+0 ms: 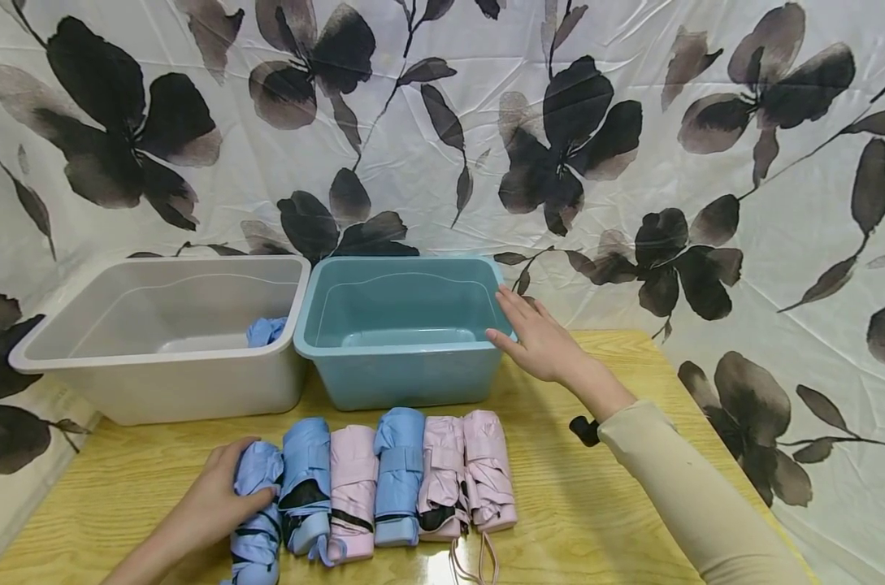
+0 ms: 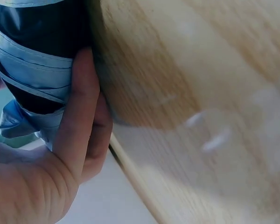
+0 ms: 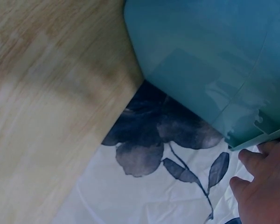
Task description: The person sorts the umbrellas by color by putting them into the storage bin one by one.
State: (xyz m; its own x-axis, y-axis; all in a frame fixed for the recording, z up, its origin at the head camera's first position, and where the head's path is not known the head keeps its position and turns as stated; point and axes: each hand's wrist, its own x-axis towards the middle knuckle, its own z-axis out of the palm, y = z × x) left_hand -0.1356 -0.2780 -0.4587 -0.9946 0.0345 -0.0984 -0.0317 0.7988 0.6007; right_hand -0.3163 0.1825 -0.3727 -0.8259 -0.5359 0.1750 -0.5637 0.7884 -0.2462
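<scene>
My left hand [image 1: 219, 496] grips a folded blue umbrella [image 1: 258, 471] at the left end of a row on the table. In the left wrist view, thumb and fingers go round its wrapped blue cloth [image 2: 42, 70]. To its right lie a blue umbrella [image 1: 306, 471], a pink umbrella [image 1: 353, 479], another blue umbrella [image 1: 400, 463] and two pink umbrellas [image 1: 488, 463]. My right hand [image 1: 537, 341] is at the right end of a teal bin [image 1: 405, 378], fingers extended at its rim. The right wrist view shows those fingertips by the rim's underside.
Left of the teal bin stands a light grey bin [image 1: 193, 394], with a blue cloth bundle [image 1: 266, 331] at its right end. A small black object [image 1: 584, 431] shows beside the right sleeve. Behind the wooden table [image 1: 574, 504] hangs a flowered sheet [image 1: 442, 162].
</scene>
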